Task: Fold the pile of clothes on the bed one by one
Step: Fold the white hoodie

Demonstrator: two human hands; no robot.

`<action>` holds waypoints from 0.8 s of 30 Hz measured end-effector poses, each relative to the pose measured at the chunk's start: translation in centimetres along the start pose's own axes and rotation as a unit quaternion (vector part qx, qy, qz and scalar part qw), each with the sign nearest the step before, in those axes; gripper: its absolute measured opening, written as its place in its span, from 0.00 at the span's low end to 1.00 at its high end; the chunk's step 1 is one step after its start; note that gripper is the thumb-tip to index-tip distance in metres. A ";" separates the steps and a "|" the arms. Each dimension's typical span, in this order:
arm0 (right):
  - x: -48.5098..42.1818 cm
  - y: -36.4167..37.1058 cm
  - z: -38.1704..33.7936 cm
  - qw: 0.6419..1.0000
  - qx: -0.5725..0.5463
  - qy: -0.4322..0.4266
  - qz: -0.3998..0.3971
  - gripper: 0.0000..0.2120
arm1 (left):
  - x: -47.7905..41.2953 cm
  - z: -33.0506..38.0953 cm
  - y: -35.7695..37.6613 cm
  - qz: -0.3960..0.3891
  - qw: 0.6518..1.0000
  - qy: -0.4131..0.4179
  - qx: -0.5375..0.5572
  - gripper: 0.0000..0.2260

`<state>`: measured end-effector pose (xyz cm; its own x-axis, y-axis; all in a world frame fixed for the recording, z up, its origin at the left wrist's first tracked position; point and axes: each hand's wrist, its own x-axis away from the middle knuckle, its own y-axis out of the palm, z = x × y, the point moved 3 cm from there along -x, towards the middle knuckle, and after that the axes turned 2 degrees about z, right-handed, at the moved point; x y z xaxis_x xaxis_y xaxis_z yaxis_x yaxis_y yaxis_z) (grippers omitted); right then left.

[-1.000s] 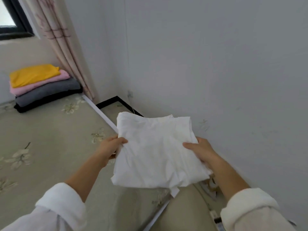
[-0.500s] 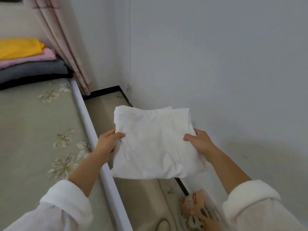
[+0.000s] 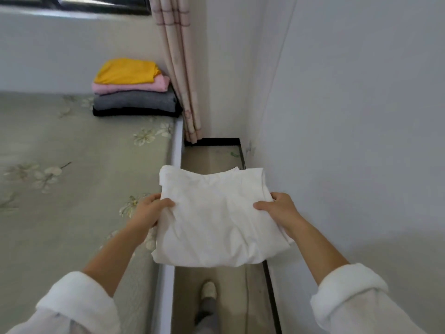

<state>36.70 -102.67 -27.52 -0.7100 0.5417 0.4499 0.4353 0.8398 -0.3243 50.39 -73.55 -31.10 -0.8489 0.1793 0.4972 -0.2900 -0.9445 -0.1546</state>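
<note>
Narrow floor (image 3: 216,157) runs between the bed (image 3: 60,201) and the white wall (image 3: 349,116). A slippered foot (image 3: 208,289) stands on it, just off the bed's near edge. Above that gap, clear of the bed, a folded white garment (image 3: 216,218) is held in the air. It is likely a T-shirt, though the folds hide its cut. The left hand (image 3: 150,212) pinches its left edge and the right hand (image 3: 280,209) its right edge, thumbs on top and the other fingers hidden beneath. Its longer side seems to run away from the person.

The stack of folded clothes (image 3: 134,92) sits at the bed's far right corner — yellow over pink over grey over black. That puts it ahead and to the left of the garment, so the left hand is the nearer one. Open bedcover lies between them. A pink curtain (image 3: 183,80) hangs just beside that corner, close enough to brush the garment on the way in. A dark window frame (image 3: 72,3) is above the bed's far end.
</note>
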 end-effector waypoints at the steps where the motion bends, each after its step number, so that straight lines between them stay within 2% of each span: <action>1: -1.9 0.6 -1.3 1.000 0.000 -0.004 -0.012 0.09 | -1.3 1.0 -0.4 0.006 1.000 -0.001 0.012 0.15; 6: -11.3 3.8 -8.4 0.999 0.003 -0.022 -0.041 0.12 | -8.6 8.2 -2.0 0.009 0.999 0.010 0.044 0.21; 12: -21.8 8.0 -17.3 0.997 0.008 -0.049 -0.065 0.08 | -17.6 16.0 -4.3 0.044 0.995 0.040 0.074 0.19; 24: -41.7 17.2 -33.0 0.979 0.066 -0.092 -0.167 0.04 | -34.8 25.3 -8.2 0.172 0.972 0.021 0.162 0.15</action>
<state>92.00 -109.69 -24.37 -0.8939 0.2123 0.3949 0.0954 0.9507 -0.2951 93.56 -79.01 -25.52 -0.8905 -0.1573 0.4268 0.1620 -0.9865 -0.0256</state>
